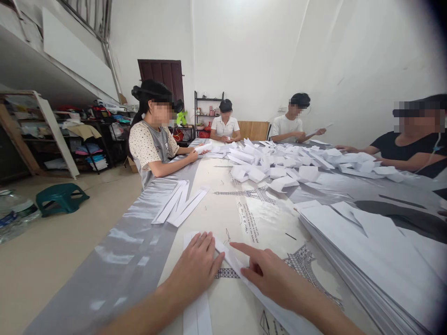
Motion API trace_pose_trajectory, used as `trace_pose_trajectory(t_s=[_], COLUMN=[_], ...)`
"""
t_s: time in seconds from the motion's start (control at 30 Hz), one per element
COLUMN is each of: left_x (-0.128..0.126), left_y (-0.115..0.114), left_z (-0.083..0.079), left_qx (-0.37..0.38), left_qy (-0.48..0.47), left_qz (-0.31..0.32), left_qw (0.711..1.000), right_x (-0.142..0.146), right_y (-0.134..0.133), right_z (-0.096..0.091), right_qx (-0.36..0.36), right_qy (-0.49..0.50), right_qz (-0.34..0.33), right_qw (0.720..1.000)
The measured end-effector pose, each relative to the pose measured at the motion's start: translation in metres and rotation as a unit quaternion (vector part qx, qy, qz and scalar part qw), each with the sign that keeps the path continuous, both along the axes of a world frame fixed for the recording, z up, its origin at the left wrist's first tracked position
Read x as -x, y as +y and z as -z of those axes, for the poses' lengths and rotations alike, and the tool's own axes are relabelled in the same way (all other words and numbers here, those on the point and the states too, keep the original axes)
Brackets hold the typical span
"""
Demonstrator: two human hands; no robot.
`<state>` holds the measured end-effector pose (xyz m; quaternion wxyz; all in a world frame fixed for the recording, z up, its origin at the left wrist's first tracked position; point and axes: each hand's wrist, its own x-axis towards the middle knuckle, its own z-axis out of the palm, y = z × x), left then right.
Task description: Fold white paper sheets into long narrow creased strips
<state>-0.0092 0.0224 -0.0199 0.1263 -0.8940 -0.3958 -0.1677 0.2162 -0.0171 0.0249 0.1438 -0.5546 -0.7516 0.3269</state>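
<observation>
1. Head view, hands. The left hand [196, 267] lies flat, fingers together, pressing a long white folded paper strip [196, 316] onto the table [115, 265]. The right hand [270, 274] has its index finger out and the other fingers curled, the tip on the fold of a second white paper strip [272, 311] that crosses the first; neither hand grips anything.
2. Head view, technique. As a judgement, the crease is best made with the flat hand anchoring the sheet while the fingertip runs firmly along the edge, keeping the layers aligned.
3. Head view, counts. Two strips lie under the hands; about three more folded white strips [179, 204] lie fanned farther up the table. One tall stack of flat white sheets [377, 251] sits to the right. One heap of folded white pieces [279, 163] fills the table's middle, too many to count. Four other people sit around it. One green plastic stool [61, 197] stands on the floor.
</observation>
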Motion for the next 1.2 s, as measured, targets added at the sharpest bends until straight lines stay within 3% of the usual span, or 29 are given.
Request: trace_pose_trajectory(t_s=[0.13, 0.4, 0.73, 1.2], left_x=[0.003, 0.007, 0.007, 0.011], left_y=[0.002, 0.005, 0.004, 0.011], left_z=[0.005, 0.009, -0.002, -0.011], left_qx=[0.021, 0.059, 0.068, 0.099], left_qy=[-0.040, -0.091, -0.084, -0.074], left_qz=[-0.008, -0.003, 0.007, 0.015], left_qw=[0.999, 0.994, 0.994, 0.992], right_x=[0.005, 0.016, 0.017, 0.031], right_y=[-0.002, -0.006, -0.008, -0.012], right_z=[-0.006, -0.003, 0.004, 0.013], right_qx=[0.014, -0.033, -0.074, -0.083], right_qy=[-0.003, -0.048, -0.098, -0.037], right_qz=[-0.016, -0.021, -0.030, -0.011], right_qw=[1.000, 0.998, 0.992, 0.996])
